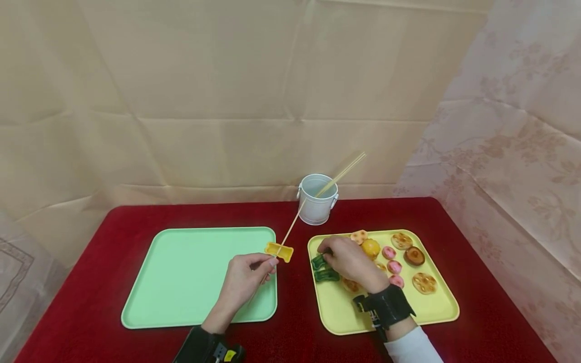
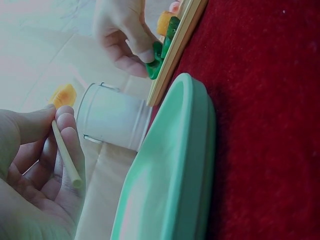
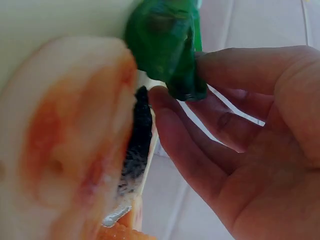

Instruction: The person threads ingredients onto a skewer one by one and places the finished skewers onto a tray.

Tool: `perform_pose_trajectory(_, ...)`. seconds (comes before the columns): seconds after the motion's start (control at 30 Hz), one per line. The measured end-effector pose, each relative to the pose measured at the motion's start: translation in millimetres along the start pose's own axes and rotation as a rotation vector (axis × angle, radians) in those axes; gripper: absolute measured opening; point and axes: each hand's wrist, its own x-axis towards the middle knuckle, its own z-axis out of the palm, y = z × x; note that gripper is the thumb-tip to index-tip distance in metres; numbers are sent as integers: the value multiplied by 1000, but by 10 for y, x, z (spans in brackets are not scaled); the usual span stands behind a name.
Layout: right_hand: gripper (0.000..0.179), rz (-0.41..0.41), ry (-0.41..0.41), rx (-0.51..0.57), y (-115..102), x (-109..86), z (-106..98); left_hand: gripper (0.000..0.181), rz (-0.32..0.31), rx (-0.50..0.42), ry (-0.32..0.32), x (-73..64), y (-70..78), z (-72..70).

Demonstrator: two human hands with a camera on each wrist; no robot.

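My left hand (image 1: 247, 277) pinches a thin wooden skewer (image 1: 290, 229) between thumb and fingers, over the right edge of the green tray (image 1: 199, 228). A yellow pepper piece (image 1: 285, 252) is threaded on the skewer just beyond the fingertips; it also shows in the left wrist view as a yellow shape (image 2: 63, 96). My right hand (image 1: 351, 259) reaches to the left side of the yellow tray (image 1: 436, 312). Its thumb and fingers pinch a green pepper piece (image 3: 167, 45). Beside it lies a second green pepper piece (image 1: 327, 275).
Behind the trays stands a white metal bucket (image 1: 315, 209) with several skewers (image 1: 347, 169) leaning out rightward. The yellow tray also bears pink pieces (image 1: 394, 267), a mushroom (image 1: 414, 256), browned round slices (image 1: 424, 283) and a yellow corn piece (image 1: 370, 248). Red cloth (image 1: 295, 312) covers the table.
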Motion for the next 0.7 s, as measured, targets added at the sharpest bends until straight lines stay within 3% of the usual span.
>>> perform_pose_trajectory(0.27, 10, 90, 88, 119, -12, 25, -77, 12, -1, 20, 9, 13, -6, -19)
perform_pose_trajectory(0.4, 10, 180, 134, 278, -2, 25, -123, 12, 1, 20, 13, 9, -6, -20)
perform_pose_trajectory(0.57, 13, 234, 222, 495, 28, 14, -161, 11, 2, 17, 6, 6, -12, -26)
perform_pose_trajectory(0.7, 22, 291, 261, 725, 53, 16, -185, 11, 7, 32, -30, 1, -24, -30)
